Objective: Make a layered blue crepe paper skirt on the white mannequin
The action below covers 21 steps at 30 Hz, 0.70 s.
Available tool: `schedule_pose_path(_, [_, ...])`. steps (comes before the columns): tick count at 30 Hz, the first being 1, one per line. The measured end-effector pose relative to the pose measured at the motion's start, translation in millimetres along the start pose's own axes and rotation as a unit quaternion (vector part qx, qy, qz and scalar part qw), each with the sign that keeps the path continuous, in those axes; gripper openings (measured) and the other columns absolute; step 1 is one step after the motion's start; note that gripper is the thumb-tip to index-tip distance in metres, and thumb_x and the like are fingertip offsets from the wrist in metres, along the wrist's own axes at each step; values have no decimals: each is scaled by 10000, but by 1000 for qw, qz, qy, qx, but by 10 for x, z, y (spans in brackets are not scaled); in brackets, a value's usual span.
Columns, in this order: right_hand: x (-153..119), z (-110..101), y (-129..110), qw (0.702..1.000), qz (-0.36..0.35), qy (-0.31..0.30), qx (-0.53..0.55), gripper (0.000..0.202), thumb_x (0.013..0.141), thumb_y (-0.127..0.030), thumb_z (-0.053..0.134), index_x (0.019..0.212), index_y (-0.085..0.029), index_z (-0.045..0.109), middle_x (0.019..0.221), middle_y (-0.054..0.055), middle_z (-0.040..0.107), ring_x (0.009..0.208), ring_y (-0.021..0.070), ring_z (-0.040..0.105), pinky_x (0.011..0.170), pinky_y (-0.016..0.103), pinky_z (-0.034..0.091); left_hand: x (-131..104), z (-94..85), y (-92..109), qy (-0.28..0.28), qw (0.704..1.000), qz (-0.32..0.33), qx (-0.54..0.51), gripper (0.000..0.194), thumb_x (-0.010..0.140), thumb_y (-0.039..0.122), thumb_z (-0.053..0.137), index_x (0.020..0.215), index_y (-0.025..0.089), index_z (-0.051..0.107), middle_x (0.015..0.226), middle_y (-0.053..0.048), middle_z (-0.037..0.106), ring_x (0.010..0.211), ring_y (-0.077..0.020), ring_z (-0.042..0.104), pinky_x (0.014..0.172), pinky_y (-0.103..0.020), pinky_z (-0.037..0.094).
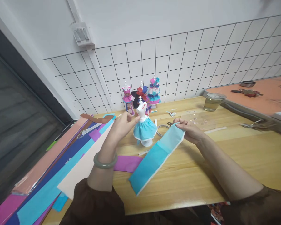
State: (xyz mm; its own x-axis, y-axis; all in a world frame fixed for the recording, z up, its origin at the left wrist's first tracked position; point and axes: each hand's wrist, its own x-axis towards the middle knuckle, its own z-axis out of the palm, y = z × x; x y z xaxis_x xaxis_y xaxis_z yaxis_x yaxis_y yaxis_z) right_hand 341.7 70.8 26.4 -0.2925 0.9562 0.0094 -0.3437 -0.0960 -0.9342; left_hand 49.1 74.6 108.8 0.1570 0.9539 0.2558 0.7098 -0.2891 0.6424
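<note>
A small white dress form (141,108) with a gathered turquoise skirt (144,128) edged in white stands upright on a round base. At its waist is my left hand (124,125), thumb in front and fingers curled at its side, partly hidden. My right hand (185,128) pinches the upper end of a turquoise strip (152,159), which looks like crepe paper or thin cloth. White trim runs along the strip's lower edge, and its upper part is folded over and looks paler. The strip's other end slants down to the left, in front of a purple strip (127,163).
Several dressed forms (154,90) stand against the tiled wall. Long coloured sheets (53,162) lie at left. Tape roll (163,130), scissors (170,123) and a clear tray of small beads (199,120) lie behind my right hand. A cup of liquid (213,102) stands farther right.
</note>
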Motion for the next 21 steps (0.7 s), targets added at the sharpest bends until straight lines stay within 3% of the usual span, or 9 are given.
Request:
schedule_pose_path(1, [5, -19, -10, 1000, -9, 9, 1, 266, 617, -306, 793, 783, -209, 609, 645, -21, 624, 563, 111, 579, 523, 226, 448, -46, -64, 35, -23, 999, -10, 46, 529, 765, 650, 461, 841, 157, 636, 876, -90, 657, 838, -238, 604, 714, -347, 439])
schedule_pose_path(3, [7, -48, -29, 1000, -23, 14, -4, 269, 603, -312, 798, 766, -211, 609, 673, -12, 624, 581, 116, 569, 542, 237, 448, -140, -138, 125, -128, 990, 10, 63, 532, 794, 639, 410, 713, 165, 636, 748, -57, 647, 734, -200, 600, 647, -305, 422])
schedule_pose_path(5, [-3, -66, -43, 999, -31, 14, -11, 269, 597, -318, 799, 758, -221, 606, 695, -8, 615, 602, 124, 559, 559, 251, 443, -220, -113, 229, -234, 970, 50, 41, 487, 789, 615, 441, 732, 177, 648, 734, -36, 648, 723, -182, 596, 624, -278, 414])
schedule_pose_path(7, [-23, -78, -50, 999, -34, 14, -20, 280, 587, -329, 801, 760, -234, 602, 701, -8, 600, 610, 131, 547, 564, 263, 435, -277, 0, 328, -296, 950, 96, 17, 410, 761, 575, 518, 835, 197, 660, 834, -27, 663, 781, -180, 598, 644, -265, 417])
schedule_pose_path(10, [-55, -100, -57, 998, -46, 6, -36, 311, 557, -381, 808, 730, -248, 586, 670, -15, 558, 586, 133, 519, 551, 278, 417, -332, 230, 446, -280, 952, 121, 36, 382, 727, 479, 606, 996, 209, 626, 957, -44, 655, 853, -202, 591, 652, -269, 409])
schedule_pose_path(13, [-65, -135, -76, 995, -61, -1, -75, 389, 503, -502, 800, 663, -245, 556, 651, 2, 533, 579, 155, 507, 534, 305, 407, -363, 397, 511, -272, 951, 120, 87, 297, 735, 382, 607, 953, 180, 617, 898, -55, 654, 803, -206, 588, 605, -271, 372])
schedule_pose_path(17, [-39, -202, -115, 991, -82, 43, -95, 465, 445, -585, 788, 643, -245, 540, 663, 11, 529, 564, 157, 507, 509, 307, 413, -360, 483, 505, -324, 935, 121, 82, 123, 764, 244, 520, 686, 163, 571, 699, -23, 614, 646, -147, 552, 525, -253, 309])
schedule_pose_path(21, [13, -253, -129, 990, -76, 86, -76, 368, 527, -491, 792, 734, -253, 602, 682, -4, 576, 587, 143, 543, 550, 292, 456, -328, 496, 472, -314, 942, 108, 52, 107, 772, 238, 465, 761, 179, 552, 745, -6, 605, 649, -130, 527, 520, -244, 313])
